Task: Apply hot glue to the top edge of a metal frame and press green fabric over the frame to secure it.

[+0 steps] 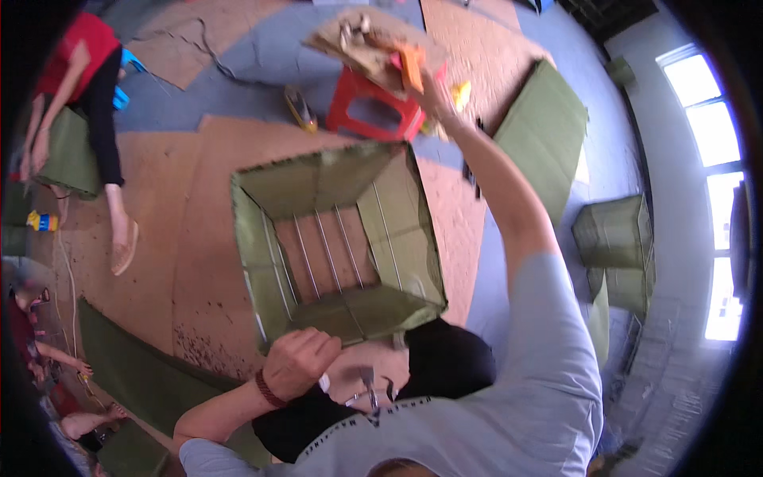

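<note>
An open green fabric box [397, 230] with a wire frame and no bottom stands on the cardboard floor in front of me. My left hand [298, 362], with a dark red wristband, is closed on the box's near rim. My right arm stretches far forward, and my right hand [433, 94] reaches an orange object [412, 67] on a cardboard piece [362, 49] lying over a red plastic stool [373, 107]. I cannot see whether the fingers grip the orange object. A metal tool [368, 387] lies on my lap.
Finished green boxes [616, 234] are stacked at the right near bright windows. A flat green panel [544, 131] lies beyond the stool, another [135, 366] at the lower left. A person in a red top [79, 71] sits at the upper left; other people's arms show at the left edge.
</note>
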Available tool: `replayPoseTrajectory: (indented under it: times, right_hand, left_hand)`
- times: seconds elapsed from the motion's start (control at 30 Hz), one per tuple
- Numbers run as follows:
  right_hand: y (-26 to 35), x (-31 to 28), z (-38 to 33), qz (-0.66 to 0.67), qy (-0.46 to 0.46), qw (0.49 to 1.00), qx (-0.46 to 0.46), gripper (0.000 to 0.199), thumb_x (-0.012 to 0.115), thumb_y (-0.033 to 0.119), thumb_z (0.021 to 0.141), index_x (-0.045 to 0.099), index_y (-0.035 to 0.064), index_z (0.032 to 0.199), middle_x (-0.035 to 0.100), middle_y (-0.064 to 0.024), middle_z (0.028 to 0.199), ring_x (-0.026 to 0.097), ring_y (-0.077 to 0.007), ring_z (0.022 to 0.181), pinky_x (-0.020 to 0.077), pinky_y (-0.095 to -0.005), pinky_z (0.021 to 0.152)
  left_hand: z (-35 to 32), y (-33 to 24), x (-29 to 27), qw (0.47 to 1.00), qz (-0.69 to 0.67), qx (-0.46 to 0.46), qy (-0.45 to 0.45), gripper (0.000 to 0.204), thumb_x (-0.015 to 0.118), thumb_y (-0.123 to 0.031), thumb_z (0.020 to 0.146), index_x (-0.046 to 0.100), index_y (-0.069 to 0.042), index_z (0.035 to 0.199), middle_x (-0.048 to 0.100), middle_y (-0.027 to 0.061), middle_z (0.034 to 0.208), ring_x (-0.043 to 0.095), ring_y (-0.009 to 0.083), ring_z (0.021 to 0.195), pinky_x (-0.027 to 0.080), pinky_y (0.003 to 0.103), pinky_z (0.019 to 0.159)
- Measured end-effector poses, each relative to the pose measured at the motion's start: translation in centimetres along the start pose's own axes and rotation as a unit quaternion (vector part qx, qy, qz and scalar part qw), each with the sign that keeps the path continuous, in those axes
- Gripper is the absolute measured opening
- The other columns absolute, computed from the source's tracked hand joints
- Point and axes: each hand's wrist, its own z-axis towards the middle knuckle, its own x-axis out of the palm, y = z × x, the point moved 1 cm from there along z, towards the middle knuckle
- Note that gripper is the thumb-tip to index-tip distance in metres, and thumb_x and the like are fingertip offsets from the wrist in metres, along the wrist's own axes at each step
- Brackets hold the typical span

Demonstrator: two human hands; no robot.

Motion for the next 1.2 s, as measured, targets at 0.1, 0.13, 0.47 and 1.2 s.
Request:
replayPoseTrajectory:
  times: [0.1, 0.13, 0.47, 1.2]
  right_hand:
    - [-0.2, 2.2, 5.0, -0.075, -0.014, 0.995, -0.067, 0.053, 0.059, 0.04, 0.091, 0.048, 0.0093, 0.134, 0.051, -0.0191, 0.137, 0.052, -0.0298, 0.124, 0.0411, -0.0467, 0.1]
    - [2.6, 5.7, 4.6, -0.165, 0.016, 0.985, 0.042, 0.053, 0.059, 0.04, 0.091, 0.051, 0.0085, 0.132, 0.053, -0.0201, 0.134, 0.054, -0.0301, 0.121, 0.0403, -0.048, 0.1]
    - [-6.4, 8.6, 12.4, -0.125, -0.048, 0.969, 0.209, 0.037, 0.067, 0.039, 0.084, 0.07, 0.0094, 0.106, 0.071, -0.0144, 0.096, 0.067, -0.0316, 0.091, 0.0502, -0.0457, 0.077]
    - [16.0, -12.3, -29.0, 0.689, 0.206, 0.634, 0.283, 0.071, 0.079, 0.01, 0.064, 0.048, 0.004, 0.127, 0.063, -0.0126, 0.107, 0.059, -0.0334, 0.109, 0.0515, -0.0458, 0.088]
  left_hand:
    - [0.6, -0.6, -1.3, 0.998, -0.046, -0.038, -0.021, 0.018, 0.07, -0.013, 0.073, 0.058, -0.006, 0.084, 0.054, 0.0038, 0.074, 0.059, 0.0199, 0.069, 0.048, 0.032, 0.058]
    - [-0.6, -0.3, -1.3, 0.998, -0.038, -0.053, -0.014, 0.021, 0.071, -0.013, 0.072, 0.06, -0.005, 0.087, 0.057, 0.0049, 0.079, 0.06, 0.0204, 0.072, 0.05, 0.033, 0.059]
    - [-0.2, -0.4, -0.2, 0.996, -0.059, -0.057, -0.038, 0.031, 0.08, -0.006, 0.06, 0.064, -0.004, 0.086, 0.061, 0.0066, 0.079, 0.062, 0.0242, 0.068, 0.051, 0.035, 0.055]
    - [-8.2, -0.4, -4.0, 0.961, 0.252, 0.044, -0.105, 0.011, 0.069, -0.009, 0.081, 0.072, -0.007, 0.091, 0.066, 0.0016, 0.098, 0.062, 0.0175, 0.094, 0.052, 0.034, 0.08]
